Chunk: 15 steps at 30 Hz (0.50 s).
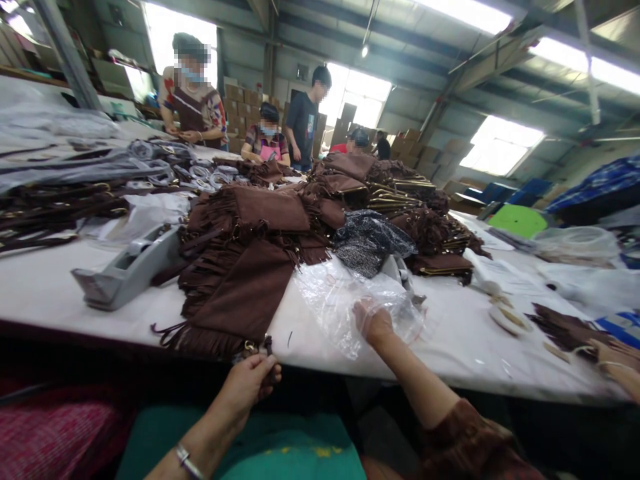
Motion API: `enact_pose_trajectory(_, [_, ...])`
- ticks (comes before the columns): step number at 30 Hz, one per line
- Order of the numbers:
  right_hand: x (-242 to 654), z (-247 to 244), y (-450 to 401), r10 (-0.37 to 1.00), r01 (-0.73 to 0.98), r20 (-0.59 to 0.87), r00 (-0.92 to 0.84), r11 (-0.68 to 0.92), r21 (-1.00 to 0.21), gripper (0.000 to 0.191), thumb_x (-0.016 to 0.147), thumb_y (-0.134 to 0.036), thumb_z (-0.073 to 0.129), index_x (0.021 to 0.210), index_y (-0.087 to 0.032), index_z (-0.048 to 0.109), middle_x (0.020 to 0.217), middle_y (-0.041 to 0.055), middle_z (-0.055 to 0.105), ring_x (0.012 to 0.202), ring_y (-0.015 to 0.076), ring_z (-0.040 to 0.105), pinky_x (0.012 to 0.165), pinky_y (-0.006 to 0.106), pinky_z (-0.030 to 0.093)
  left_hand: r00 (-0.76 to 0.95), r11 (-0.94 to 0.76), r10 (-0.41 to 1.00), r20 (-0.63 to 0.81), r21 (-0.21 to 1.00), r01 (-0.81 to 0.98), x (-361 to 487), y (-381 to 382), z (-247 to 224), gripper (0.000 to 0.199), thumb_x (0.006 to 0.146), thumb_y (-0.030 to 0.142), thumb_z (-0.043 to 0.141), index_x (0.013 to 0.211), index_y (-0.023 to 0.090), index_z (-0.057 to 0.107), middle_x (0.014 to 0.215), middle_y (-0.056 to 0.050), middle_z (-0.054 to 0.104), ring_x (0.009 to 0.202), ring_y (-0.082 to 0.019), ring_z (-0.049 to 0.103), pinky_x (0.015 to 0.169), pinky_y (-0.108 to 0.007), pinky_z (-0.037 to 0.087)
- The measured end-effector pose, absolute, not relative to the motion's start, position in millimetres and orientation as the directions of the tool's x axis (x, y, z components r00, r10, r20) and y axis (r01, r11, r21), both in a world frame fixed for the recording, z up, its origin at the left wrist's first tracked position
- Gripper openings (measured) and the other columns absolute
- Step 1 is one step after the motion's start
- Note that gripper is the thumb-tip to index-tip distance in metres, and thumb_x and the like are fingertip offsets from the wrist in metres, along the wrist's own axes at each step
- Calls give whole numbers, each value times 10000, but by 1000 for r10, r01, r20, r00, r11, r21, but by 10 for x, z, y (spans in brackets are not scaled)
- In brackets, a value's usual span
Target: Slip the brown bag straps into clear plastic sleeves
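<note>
The left hand pinches a strap at the near corner of the brown bag, hiding part of the strap. Right of the bag, the right hand is blurry under or in clear plastic; its grip is hard to tell. Far right of the bag, another person's hand is cut off. Left of the bag sits a tape holder.
</note>
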State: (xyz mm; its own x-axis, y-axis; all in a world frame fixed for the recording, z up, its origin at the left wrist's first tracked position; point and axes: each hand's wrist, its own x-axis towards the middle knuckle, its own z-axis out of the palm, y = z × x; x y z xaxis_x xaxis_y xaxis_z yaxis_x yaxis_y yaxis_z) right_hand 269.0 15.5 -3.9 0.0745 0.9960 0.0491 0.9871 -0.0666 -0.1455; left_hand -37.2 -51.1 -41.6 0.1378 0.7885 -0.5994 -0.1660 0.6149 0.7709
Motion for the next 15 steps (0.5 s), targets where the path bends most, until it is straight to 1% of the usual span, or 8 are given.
enact_pose_trajectory(2, [2648,83,-87,995,989,-34,92,-95,-110,210,847,-162,488,853,-105,691,863,191,682,824,280,636,725,366,445,157,616,787,-596,771,-161,-390,-523,-392,358,673,455,751,790,137,632,822,-67,706,717,-139,658,576,-208,459])
enact_pose_trajectory(3, [2617,149,-224,992,987,-103,65,-79,-138,186,831,-165,508,788,-115,682,790,160,679,776,256,629,696,341,438,168,618,786,-595,769,-164,-401,-529,-378,335,695,437,739,791,135,629,819,-67,704,710,-135,657,573,-206,461])
enact_pose_trajectory(4, [2576,215,-363,979,972,-204,-9,-39,-230,167,815,-180,534,722,-129,663,729,120,667,729,221,613,665,308,426,179,621,783,-596,765,-171,-411,-533,-363,309,718,417,725,791,134,627,810,-65,701,698,-130,653,569,-204,463])
enact_pose_trajectory(6, [2456,321,-610,878,823,-407,-251,-27,-567,194,805,-272,583,656,-152,612,632,37,615,608,142,542,574,243,384,210,633,773,-599,749,-194,-429,-536,-334,251,761,373,697,784,134,623,784,-55,692,670,-119,645,560,-200,466])
enact_pose_trajectory(8, [2275,351,-771,774,506,-455,-440,-204,-838,297,806,-414,604,654,-162,568,545,-20,530,482,86,428,474,209,309,246,650,759,-603,727,-222,-443,-531,-312,191,794,319,670,775,136,619,760,-46,682,655,-114,643,557,-199,474])
enact_pose_trajectory(9, [2162,329,-809,774,338,-442,-453,-309,-889,345,801,-474,606,659,-165,547,510,-40,485,436,69,371,437,202,266,264,658,752,-605,715,-237,-450,-528,-304,162,807,292,656,774,138,617,752,-43,678,655,-115,645,557,-201,479])
enact_pose_trajectory(12, [1771,129,-782,870,-24,-419,-259,-440,-898,394,750,-530,646,659,-182,486,466,-73,407,378,48,291,383,193,167,309,682,731,-609,668,-297,-470,-524,-287,95,833,223,615,784,141,615,779,-46,677,700,-132,663,578,-221,504])
enact_pose_trajectory(15, [1412,-129,-669,886,-94,-453,-95,-462,-882,373,716,-523,649,679,-194,479,469,-80,404,370,53,299,368,192,141,363,696,718,-594,625,-354,-500,-534,-269,60,829,185,603,804,133,622,857,-74,688,779,-160,678,625,-248,526])
